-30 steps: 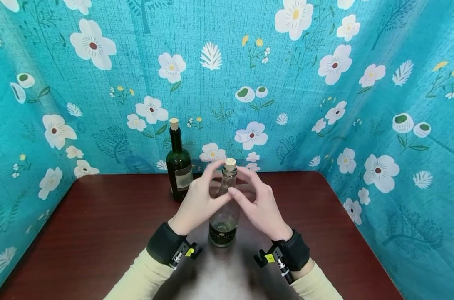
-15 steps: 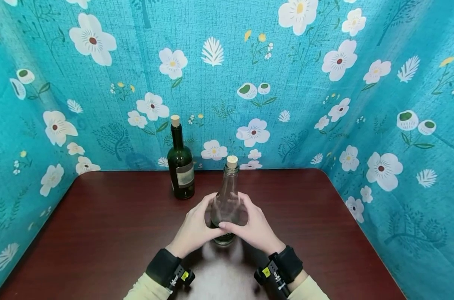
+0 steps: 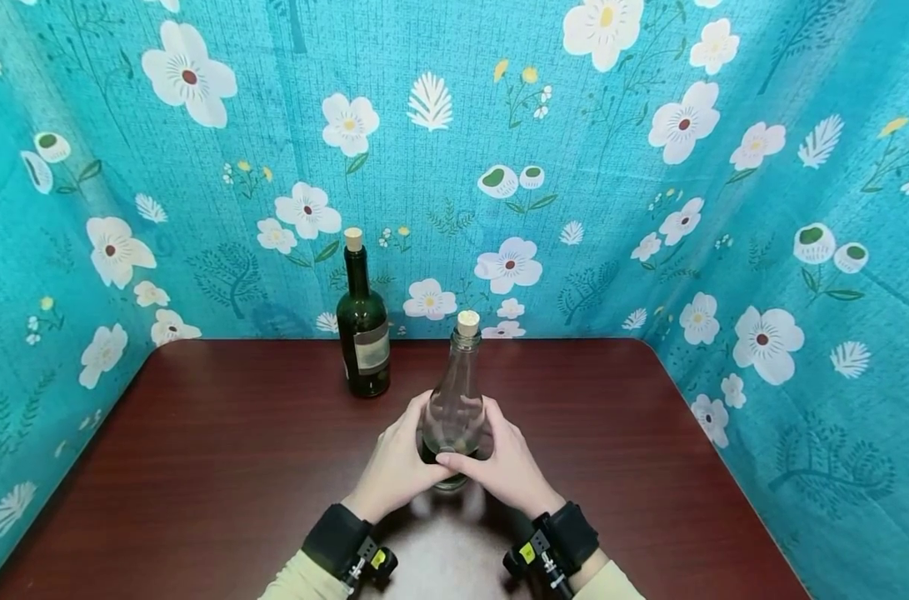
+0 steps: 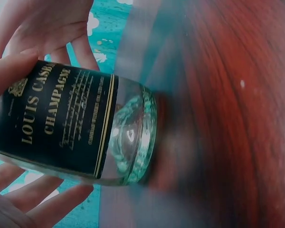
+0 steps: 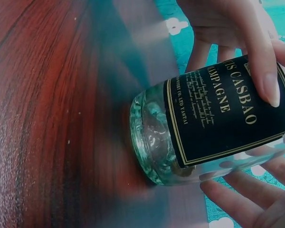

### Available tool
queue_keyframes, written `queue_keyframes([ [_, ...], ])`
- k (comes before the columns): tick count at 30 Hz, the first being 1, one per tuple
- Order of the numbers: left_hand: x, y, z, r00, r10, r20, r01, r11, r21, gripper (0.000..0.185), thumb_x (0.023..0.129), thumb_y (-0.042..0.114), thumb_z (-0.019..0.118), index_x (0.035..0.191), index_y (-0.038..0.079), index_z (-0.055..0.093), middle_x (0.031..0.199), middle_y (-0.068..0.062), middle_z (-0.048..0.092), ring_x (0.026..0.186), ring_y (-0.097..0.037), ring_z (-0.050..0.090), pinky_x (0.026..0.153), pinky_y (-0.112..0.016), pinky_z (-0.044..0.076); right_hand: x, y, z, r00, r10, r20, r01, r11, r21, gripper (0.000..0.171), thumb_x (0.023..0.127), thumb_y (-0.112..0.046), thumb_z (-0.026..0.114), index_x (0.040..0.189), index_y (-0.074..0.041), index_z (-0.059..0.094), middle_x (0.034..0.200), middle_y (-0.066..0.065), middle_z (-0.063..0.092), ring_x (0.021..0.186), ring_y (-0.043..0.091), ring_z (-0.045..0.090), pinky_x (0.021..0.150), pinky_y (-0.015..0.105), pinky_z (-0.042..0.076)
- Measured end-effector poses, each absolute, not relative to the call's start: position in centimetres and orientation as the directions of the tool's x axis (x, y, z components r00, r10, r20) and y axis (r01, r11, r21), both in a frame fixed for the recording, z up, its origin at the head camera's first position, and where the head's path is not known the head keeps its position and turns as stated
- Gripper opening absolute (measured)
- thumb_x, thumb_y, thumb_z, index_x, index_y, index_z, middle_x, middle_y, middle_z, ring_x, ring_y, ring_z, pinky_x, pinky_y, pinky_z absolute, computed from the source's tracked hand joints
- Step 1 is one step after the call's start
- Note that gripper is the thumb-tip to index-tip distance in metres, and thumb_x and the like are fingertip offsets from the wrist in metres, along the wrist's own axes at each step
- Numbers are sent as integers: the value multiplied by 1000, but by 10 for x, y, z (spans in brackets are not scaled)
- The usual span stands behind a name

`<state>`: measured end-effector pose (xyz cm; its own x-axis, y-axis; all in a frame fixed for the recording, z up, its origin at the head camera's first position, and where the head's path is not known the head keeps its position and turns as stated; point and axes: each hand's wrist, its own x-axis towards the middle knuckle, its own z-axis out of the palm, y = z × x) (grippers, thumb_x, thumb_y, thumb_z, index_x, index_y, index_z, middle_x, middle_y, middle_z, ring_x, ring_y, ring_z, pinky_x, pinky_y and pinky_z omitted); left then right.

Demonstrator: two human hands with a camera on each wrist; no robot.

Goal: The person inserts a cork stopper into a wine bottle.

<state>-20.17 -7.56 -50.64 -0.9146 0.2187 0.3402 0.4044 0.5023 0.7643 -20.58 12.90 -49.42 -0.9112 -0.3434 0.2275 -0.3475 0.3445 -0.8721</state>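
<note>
A clear glass champagne bottle (image 3: 456, 417) with a cork (image 3: 467, 323) in its mouth stands upright on the table in the head view. My left hand (image 3: 396, 467) holds its lower body from the left, my right hand (image 3: 512, 467) from the right. The thumbs meet in front, over the label. In the left wrist view the black label (image 4: 71, 114) reads "Louis Casbao Champagne", with fingers spread around the glass. The right wrist view shows a thumb (image 5: 268, 90) pressed on that label and the thick glass base (image 5: 149, 135) at the table. Some fingers are hidden behind the bottle.
A dark green wine bottle (image 3: 362, 321), also corked, stands behind and left of the clear one, near the back edge of the dark red wooden table (image 3: 222, 450). A turquoise flowered curtain (image 3: 439, 208) hangs behind the table and along both sides.
Both hands have come down from around the bottle's neck to its lower body. The clear bottle stays at about the same spot, and the view has shifted slightly.
</note>
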Motion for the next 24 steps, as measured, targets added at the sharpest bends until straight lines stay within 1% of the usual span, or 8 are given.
queue_keyframes([
  [7, -199, -78, -506, -890, 167, 424, 442, 541, 715, 97, 72, 40, 90, 153, 33, 38, 128, 7, 62, 108, -13, 65, 84, -42, 55, -208, 122, -494, -909, -352, 224, -350, 351, -869, 73, 84, -42, 85, 144, -36, 42, 130, -14, 62, 120, 6, 60, 97, 35, 52],
  [12, -197, -92, -494, -868, 130, 479, 461, 573, 678, 97, 72, 42, 90, 153, 29, 39, 127, 3, 64, 107, -16, 66, 80, -45, 56, -209, 108, -486, -890, -378, 257, -376, 288, -881, 75, 88, -42, 81, 149, -35, 39, 135, -10, 59, 125, 10, 57, 100, 40, 50],
  [13, -196, -96, -491, -860, 121, 495, 465, 583, 666, 98, 72, 42, 90, 154, 28, 39, 126, 2, 64, 102, -16, 66, 77, -44, 55, -209, 104, -485, -886, -382, 264, -382, 276, -882, 74, 89, -42, 80, 150, -35, 38, 137, -10, 58, 126, 11, 56, 100, 40, 49],
  [15, -195, -106, -483, -849, 93, 520, 463, 605, 648, 99, 71, 44, 91, 154, 27, 40, 119, 2, 65, 86, -15, 65, 67, -39, 54, -209, 95, -480, -880, -391, 268, -384, 256, -887, 72, 92, -42, 77, 151, -37, 37, 140, -9, 56, 129, 12, 54, 102, 40, 48],
  [18, -193, -122, -469, -835, 40, 548, 446, 632, 633, 100, 69, 48, 92, 154, 27, 41, 100, 6, 64, 64, -11, 54, 54, -32, 45, -209, 83, -474, -862, -430, 268, -388, 219, -895, 70, 96, -39, 73, 154, -39, 33, 149, -9, 49, 136, 13, 48, 105, 38, 46],
  [20, -192, -132, -460, -833, 5, 553, 426, 644, 636, 101, 69, 52, 92, 154, 30, 41, 91, 10, 59, 58, -10, 50, 51, -30, 42, -210, 74, -470, -842, -468, 270, -398, 199, -896, 72, 98, -37, 70, 157, -39, 29, 155, -10, 42, 140, 13, 42, 106, 38, 44],
  [22, -192, -143, -451, -826, -22, 564, 415, 653, 633, 102, 69, 52, 92, 154, 31, 41, 88, 11, 58, 57, -9, 51, 51, -30, 42, -210, 66, -467, -819, -508, 267, -410, 191, -892, 75, 99, -37, 69, 160, -38, 24, 160, -10, 35, 144, 13, 37, 108, 37, 42],
  [24, -192, -153, -443, -814, -44, 579, 411, 660, 628, 101, 69, 49, 93, 154, 30, 41, 90, 11, 60, 56, -9, 52, 51, -30, 43, -210, 60, -466, -805, -541, 242, -407, 208, -889, 77, 100, -40, 67, 161, -38, 20, 162, -11, 31, 144, 13, 37, 108, 37, 42],
])
